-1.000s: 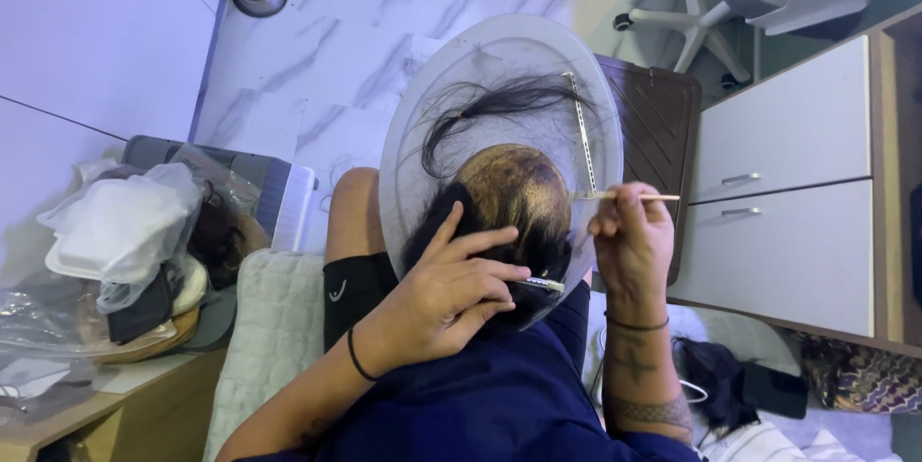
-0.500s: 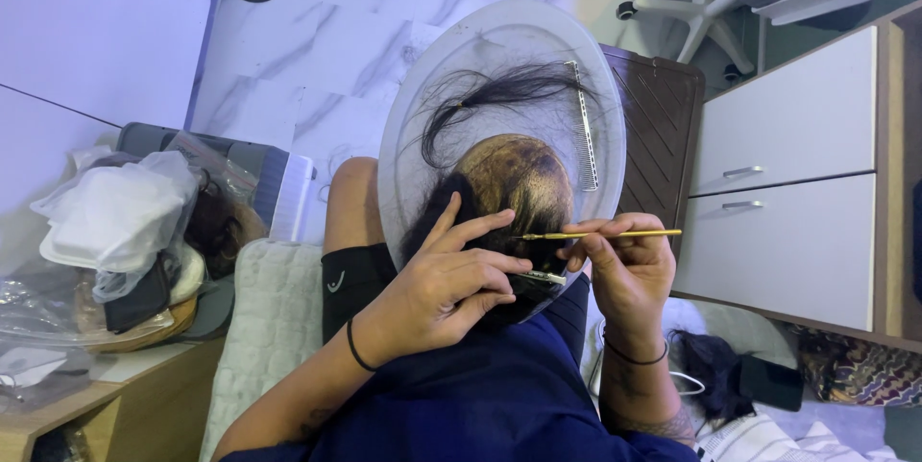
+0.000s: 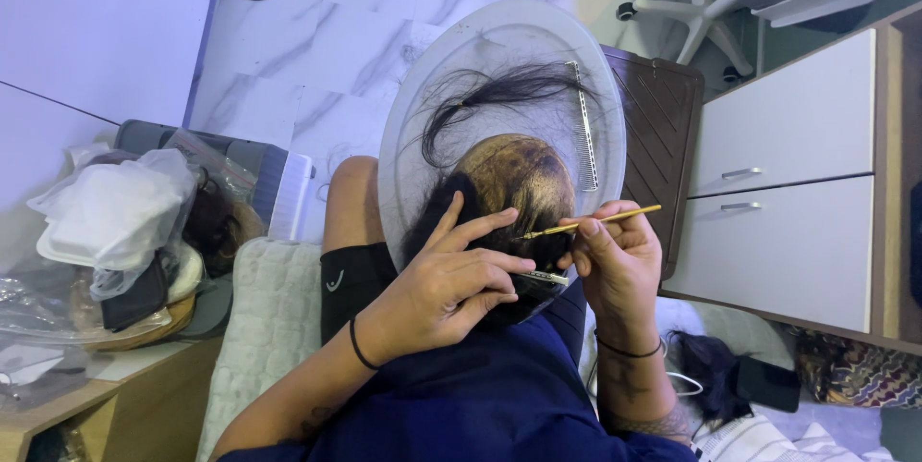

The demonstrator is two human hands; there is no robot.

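Our left hand [image 3: 447,284] presses soft, light hair on the wig cap [image 3: 519,188]; right hand [image 3: 615,265] fingers pinch the thin, stiff needle [image 3: 591,223] mid-shaft.

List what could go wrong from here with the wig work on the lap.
1. The thin yellow tool in the right hand points at the left hand fingers pressed on the wig cap; a slip might prick them.
2. The oval white board seems to rest only on the lap and may tip.
3. The loose dark hair bundle and metal comb lie unsecured and could slide off.
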